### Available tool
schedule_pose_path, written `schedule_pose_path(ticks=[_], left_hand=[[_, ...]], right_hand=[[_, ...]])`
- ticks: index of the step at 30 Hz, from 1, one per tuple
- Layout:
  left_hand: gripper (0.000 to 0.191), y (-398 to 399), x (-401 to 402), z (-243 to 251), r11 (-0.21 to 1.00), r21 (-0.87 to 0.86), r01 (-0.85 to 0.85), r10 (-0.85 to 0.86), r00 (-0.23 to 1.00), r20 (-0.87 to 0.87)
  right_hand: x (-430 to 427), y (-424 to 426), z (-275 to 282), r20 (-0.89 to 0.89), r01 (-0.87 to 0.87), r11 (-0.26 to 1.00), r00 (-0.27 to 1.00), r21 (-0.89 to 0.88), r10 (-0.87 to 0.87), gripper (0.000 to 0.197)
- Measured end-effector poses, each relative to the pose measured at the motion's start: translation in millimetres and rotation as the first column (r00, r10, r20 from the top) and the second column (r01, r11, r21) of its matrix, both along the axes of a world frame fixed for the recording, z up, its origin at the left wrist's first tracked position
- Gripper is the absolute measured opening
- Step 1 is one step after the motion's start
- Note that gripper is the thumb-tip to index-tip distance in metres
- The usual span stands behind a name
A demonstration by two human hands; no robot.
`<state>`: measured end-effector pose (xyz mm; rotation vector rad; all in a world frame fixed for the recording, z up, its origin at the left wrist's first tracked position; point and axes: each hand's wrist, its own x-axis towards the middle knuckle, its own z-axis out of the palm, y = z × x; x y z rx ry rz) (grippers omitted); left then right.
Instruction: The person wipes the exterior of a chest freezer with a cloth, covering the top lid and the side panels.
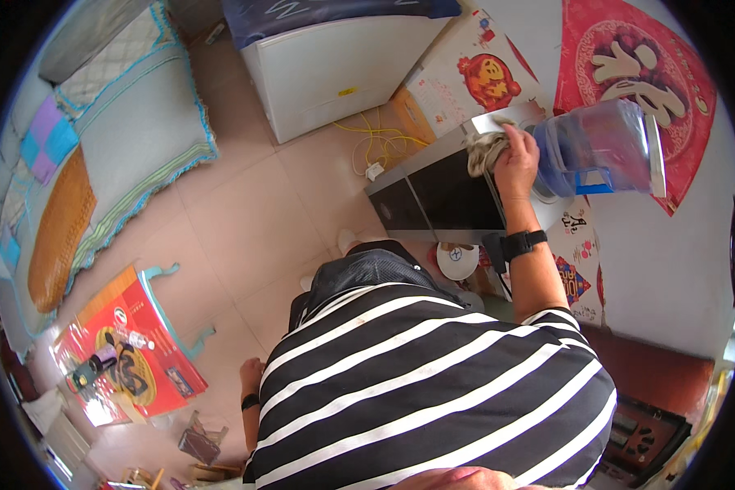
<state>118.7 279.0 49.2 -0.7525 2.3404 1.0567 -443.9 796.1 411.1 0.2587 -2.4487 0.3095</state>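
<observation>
My right hand (518,160) grips a crumpled, greyish-brown cloth (487,150) against the upper front edge of a water dispenser (459,190). The dispenser has dark front panels and a silver-grey frame. A translucent blue water bottle (594,153) sits on its top, just beyond my fingers, with a white piece at its far end. Down by my side hangs my left hand (254,371), away from any object. Its fingers are partly hidden by my striped shirt, and whether they are closed is unclear.
A white chest-like appliance (349,73) under a dark blue cover stands ahead. Yellow cables (380,138) and a white power strip (375,171) lie on the tiled floor near the dispenser. To the left are a sofa (141,122) and a low table (177,373) with bottles.
</observation>
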Motion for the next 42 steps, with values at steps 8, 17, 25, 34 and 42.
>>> schedule_pose_path(ticks=[8,17,25,34,42], left_hand=[[0.030,-6.1,-71.5,12.8,0.998,0.037,0.041,-0.044,0.996,0.077],[0.026,-33.5,-143.1,-8.1,0.974,0.070,-0.213,0.215,0.976,-0.021],[0.033,-18.3,-346.7,109.1,0.962,0.040,-0.270,0.271,0.962,-0.027],[0.031,-109.0,-376.0,89.1,0.969,0.007,-0.247,0.242,0.957,0.162],[0.029,-277.5,-470.9,71.7,0.999,-0.024,0.038,-0.035,0.994,0.106]], right_hand=[[-64.5,18.9,-60.2,0.102,0.051,0.994,0.993,0.095,-0.060,0.030],[-250.1,122.2,-110.0,0.201,0.625,0.725,0.701,0.288,-0.684,0.021],[-294.1,266.3,-110.3,0.335,0.555,0.560,0.459,0.615,-0.823,0.023],[-253.0,203.9,-87.8,0.369,0.609,0.780,0.698,0.144,-0.614,0.034],[-191.4,94.1,-81.0,0.386,0.639,0.739,0.640,0.211,-0.664,0.036]])
